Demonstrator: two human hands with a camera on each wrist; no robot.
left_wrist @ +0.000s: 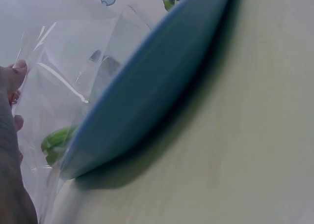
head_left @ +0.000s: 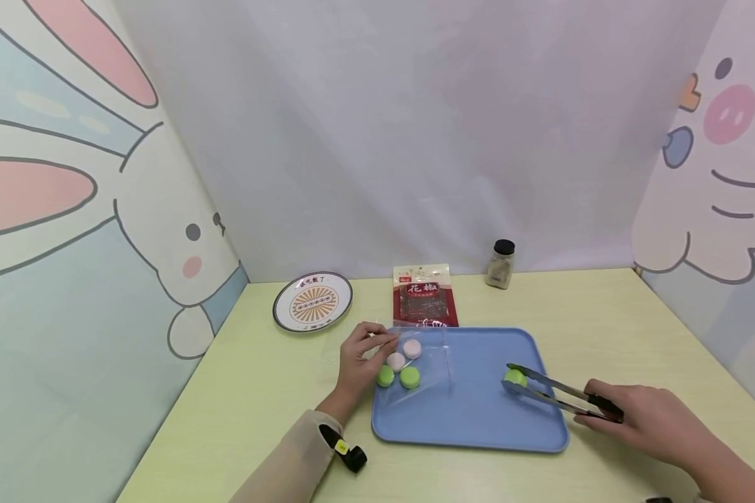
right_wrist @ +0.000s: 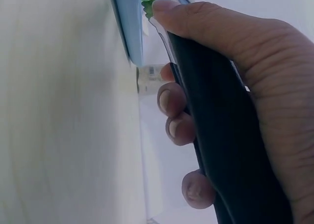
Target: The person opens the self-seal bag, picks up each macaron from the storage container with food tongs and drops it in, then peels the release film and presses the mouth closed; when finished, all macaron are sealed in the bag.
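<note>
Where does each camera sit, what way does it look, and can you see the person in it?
Head: on the person's head, looking forward and down at the blue tray; the left hand and right hand both show.
Left wrist: on that wrist, looking low toward the clear bag and the tray's side; part of the left hand shows at the picture's left edge.
Right wrist: on that wrist, looking along the tongs; the right hand shows gripping them.
Shared: the head and right wrist views both show the tongs.

A patterned plate point(head_left: 312, 302), red packet point(head_left: 424, 299) and black-lidded jar point(head_left: 500, 267) sit apart.
</note>
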